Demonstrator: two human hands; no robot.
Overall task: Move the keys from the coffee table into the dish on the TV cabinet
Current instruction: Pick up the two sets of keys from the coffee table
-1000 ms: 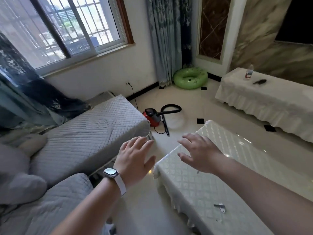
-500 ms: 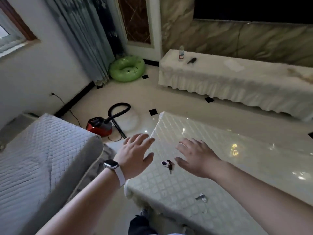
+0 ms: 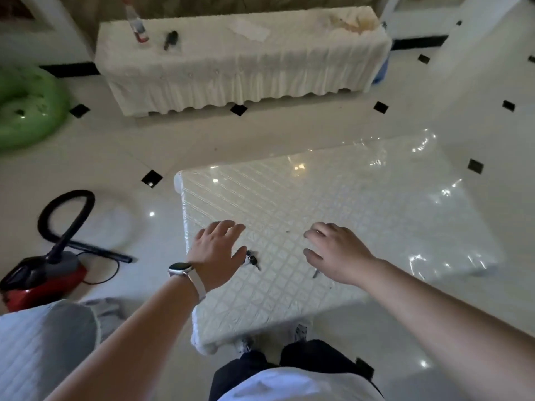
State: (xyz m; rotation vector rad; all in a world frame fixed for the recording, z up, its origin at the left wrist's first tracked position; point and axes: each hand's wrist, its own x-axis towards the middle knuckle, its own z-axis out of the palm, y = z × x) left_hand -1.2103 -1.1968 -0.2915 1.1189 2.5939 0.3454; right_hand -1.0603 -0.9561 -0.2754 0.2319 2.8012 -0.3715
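Your left hand (image 3: 215,253): spread flat, fingers apart, holding nothing, above the near left part of the desk (image 3: 362,204); a watch (image 3: 180,269) sits on its wrist.
Your right hand (image 3: 337,253): also loose and spread, gripping nothing, level with the left one.
Keys (image 3: 252,259): a small dark bunch lying on the desk just beside your left thumb, between your two hands and nearer the left.
Small metal piece (image 3: 315,274): on the desk, partly hidden under the heel of your right hand.
TV cabinet (image 3: 231,73): well beyond both hands, draped in white cloth; a bottle (image 3: 136,20) and a dark object (image 3: 170,39) stand on its left end. Dish: cannot be made out.
Vacuum cleaner (image 3: 43,273): on the floor, left of your left forearm.
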